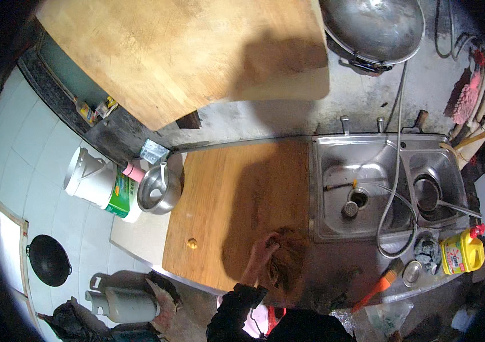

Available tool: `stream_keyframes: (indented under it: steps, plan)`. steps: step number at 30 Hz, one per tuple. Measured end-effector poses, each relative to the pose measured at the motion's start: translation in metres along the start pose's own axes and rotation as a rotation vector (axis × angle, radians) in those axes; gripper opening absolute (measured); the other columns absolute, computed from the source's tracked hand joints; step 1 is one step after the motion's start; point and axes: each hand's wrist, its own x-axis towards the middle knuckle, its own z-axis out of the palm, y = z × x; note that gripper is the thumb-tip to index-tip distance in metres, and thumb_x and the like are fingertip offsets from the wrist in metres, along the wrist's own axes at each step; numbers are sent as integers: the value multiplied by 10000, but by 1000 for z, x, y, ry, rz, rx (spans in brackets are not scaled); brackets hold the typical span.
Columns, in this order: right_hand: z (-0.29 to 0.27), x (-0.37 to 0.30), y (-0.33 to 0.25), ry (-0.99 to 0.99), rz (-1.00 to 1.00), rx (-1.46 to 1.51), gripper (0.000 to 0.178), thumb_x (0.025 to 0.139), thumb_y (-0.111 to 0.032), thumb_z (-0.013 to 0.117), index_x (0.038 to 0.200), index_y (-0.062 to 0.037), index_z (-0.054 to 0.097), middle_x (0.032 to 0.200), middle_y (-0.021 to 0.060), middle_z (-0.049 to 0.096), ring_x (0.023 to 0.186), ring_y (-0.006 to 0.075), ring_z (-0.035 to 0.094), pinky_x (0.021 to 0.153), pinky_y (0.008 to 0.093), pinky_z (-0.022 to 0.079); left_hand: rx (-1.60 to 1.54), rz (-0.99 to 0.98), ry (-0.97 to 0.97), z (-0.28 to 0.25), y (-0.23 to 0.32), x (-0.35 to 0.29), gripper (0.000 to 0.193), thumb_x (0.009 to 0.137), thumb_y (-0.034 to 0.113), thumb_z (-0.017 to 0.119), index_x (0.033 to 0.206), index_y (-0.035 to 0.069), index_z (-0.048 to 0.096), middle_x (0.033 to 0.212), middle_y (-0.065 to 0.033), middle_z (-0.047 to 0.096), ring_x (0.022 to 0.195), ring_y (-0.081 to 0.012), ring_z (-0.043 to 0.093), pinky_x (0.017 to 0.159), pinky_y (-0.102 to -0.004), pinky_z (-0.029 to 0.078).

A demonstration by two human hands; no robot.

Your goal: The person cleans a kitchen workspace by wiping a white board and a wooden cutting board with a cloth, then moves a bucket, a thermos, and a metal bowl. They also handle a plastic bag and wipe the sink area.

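My left hand [261, 252] reaches in from the lower edge in a dark sleeve. Its fingers are closed on a crumpled brown cloth [288, 259]. The cloth lies at the near right corner of a wooden board [208, 188], in the shadow cast over it. A small yellowish lump [192, 244] sits on the board, left of the hand. My right hand does not show; dark clothing fills the lower middle.
Right of the board is a double steel sink [333, 222] with a hose [397, 171] and a ladle [453, 208]. A yellow bottle [462, 251] and orange-handled brush [376, 290] lie nearer. A steel pot [159, 199] and white bucket [91, 179] stand left. A large board [185, 51] leans behind.
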Motion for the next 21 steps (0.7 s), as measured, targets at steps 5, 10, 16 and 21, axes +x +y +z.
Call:
stream_keyframes:
  steps: [5, 10, 16, 21]
  plan:
    - [17, 5, 21, 4, -24, -280, 254, 840, -208, 520, 1035, -45, 525, 717, 61, 485, 614, 158, 467, 515, 323, 400, -657, -48, 289, -99, 2, 76, 217, 848, 126, 554, 1047, 44, 589, 1028, -90, 605, 941, -180, 554, 845, -295, 439]
    - [12, 11, 88, -12, -141, -721, 309, 830, -188, 518, 1094, -29, 530, 750, 82, 526, 643, 173, 507, 537, 332, 433, -456, 264, 487, -231, -86, 210, 176, 879, 78, 489, 1003, 9, 593, 971, -59, 611, 838, -164, 572, 768, -274, 462]
    - [23, 3, 172, -157, -650, -1601, 380, 818, -165, 515, 1164, -10, 535, 789, 107, 574, 678, 191, 554, 562, 342, 472, -524, 83, 411, -307, -181, 298, 318, 897, 185, 483, 1150, -2, 528, 979, -97, 616, 828, -206, 590, 768, -291, 472]
    - [27, -27, 163, -24, -897, -1505, 340, 823, -216, 539, 1104, -26, 569, 963, 127, 588, 850, 233, 562, 681, 389, 466, -81, 15, 488, -268, -197, 314, 322, 865, 183, 509, 1120, -11, 543, 980, -126, 610, 848, -237, 579, 782, -313, 462]
